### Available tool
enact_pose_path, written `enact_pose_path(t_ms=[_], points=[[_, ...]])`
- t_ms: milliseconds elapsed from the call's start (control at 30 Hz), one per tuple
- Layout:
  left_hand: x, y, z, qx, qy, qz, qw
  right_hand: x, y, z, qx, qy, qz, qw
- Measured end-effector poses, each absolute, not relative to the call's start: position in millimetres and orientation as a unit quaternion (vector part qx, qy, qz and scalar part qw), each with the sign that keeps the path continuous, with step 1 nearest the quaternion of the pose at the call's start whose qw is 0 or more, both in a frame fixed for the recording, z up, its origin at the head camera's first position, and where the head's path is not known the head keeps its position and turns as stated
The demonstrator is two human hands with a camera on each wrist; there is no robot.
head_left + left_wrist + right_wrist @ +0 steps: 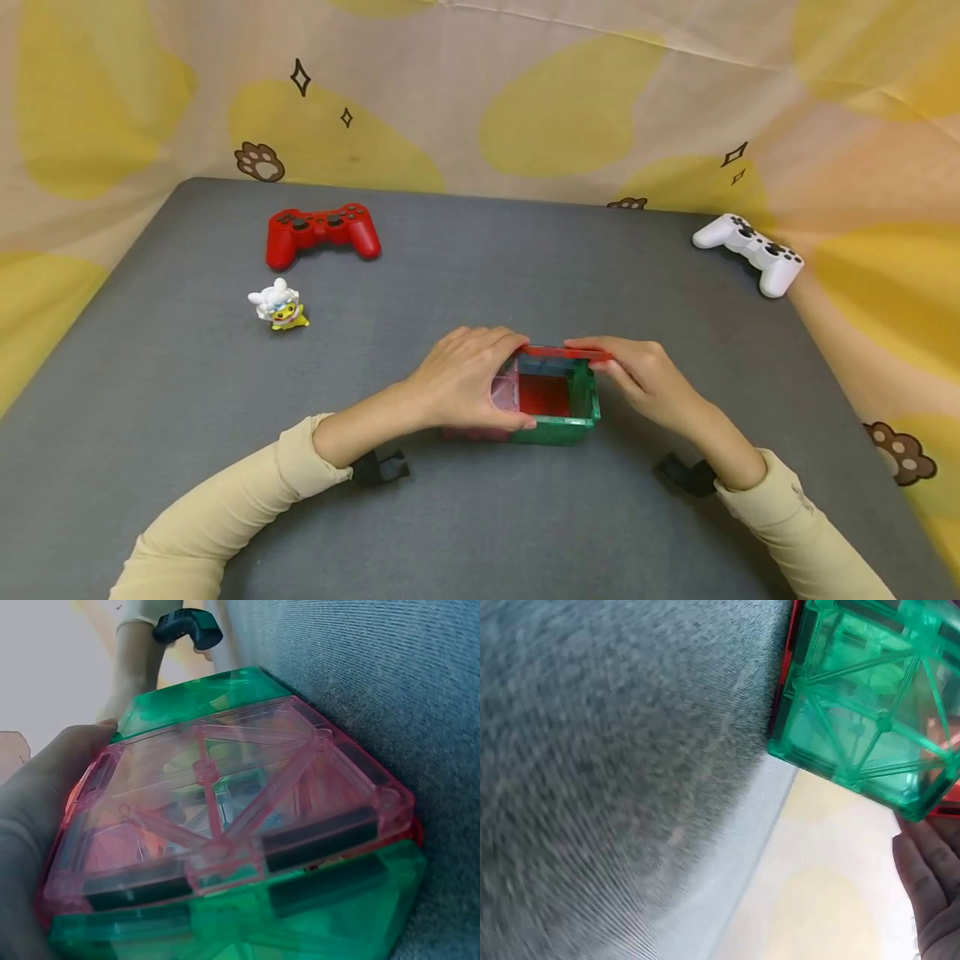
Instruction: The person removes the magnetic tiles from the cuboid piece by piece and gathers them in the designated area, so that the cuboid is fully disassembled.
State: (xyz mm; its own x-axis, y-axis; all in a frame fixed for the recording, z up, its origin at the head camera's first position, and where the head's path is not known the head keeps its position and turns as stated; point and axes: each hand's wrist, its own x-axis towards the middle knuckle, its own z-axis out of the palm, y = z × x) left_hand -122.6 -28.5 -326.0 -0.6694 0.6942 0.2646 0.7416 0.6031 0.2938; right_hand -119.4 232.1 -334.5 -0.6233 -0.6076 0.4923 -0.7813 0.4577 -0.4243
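Translucent tile box on counter | left hand grips box's left end | right hand pinches red tile at box's far rim

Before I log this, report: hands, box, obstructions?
Left hand gripping tile box; right hand pinching red tile at far rim. Box top open at right. Red controller, white controller, figurine: all apart from box.
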Motion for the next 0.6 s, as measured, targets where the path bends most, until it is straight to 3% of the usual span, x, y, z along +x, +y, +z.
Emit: enact_pose_path(t_ms=[167, 333, 600], points=[[-122.8, -28.5, -326.7, -0.402, -0.893, -0.192, 0.064, -125.2, 227.7, -336.7, 0.309, -0.845, 0.422, 0.107], [-122.3, -28.5, -327.2, -0.395, -0.896, -0.194, 0.060, -137.4, 223.5, -334.1, 0.203, -0.820, 0.534, 0.018], [-121.0, -28.2, -325.5, -0.389, -0.899, -0.196, 0.047, -192.9, 221.0, -319.2, 0.078, -0.712, 0.695, -0.056]])
